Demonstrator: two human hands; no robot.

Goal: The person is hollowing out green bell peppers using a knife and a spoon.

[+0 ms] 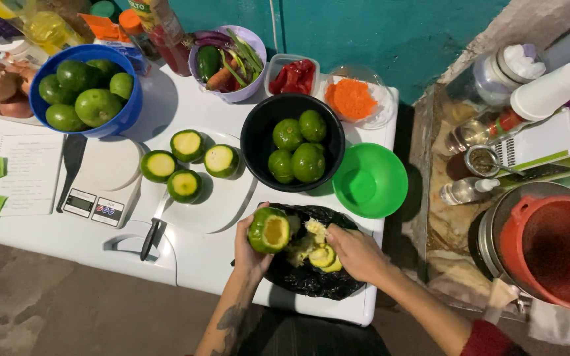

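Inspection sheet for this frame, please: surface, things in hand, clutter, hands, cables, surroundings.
Surface: white table, crowded with bowls and a plate.
Things in hand: hollowed green squash held over a black bag of scooped pulp and cut tops.
Clutter: white plate with four cut squash; knife at its edge; black bowl and blue bowl of whole squash; empty green bowl; kitchen scale; notebook.
Hands: left hand grips the squash; right hand is in the pulp; whether it grips anything cannot be told.
Cables: nothing seen.
Surroundings: teal wall; side counter with red strainer and bottles.
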